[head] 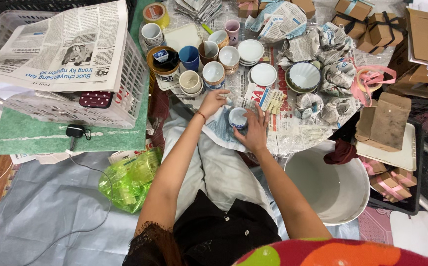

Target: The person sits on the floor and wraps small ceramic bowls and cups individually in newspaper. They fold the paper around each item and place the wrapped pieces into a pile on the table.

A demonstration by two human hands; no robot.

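A small white and blue cup point(237, 118) lies on a sheet of newspaper point(224, 130) spread over my lap. My right hand point(253, 130) rests against the cup's right side, fingers spread on the paper. My left hand point(213, 102) pinches the upper edge of the same sheet, just left of the cup. Beyond the hands stand several cups, mugs point(190, 56) and white saucers point(263, 74) on more newspaper.
A white plastic basket point(130, 88) with a newspaper on top stands at the left. Paper-wrapped bundles point(337, 74) and a bowl point(304, 75) lie at the right, with cardboard boxes point(371, 24) behind. A white bucket point(332, 187) sits by my right arm, a green bag point(130, 180) by my left.
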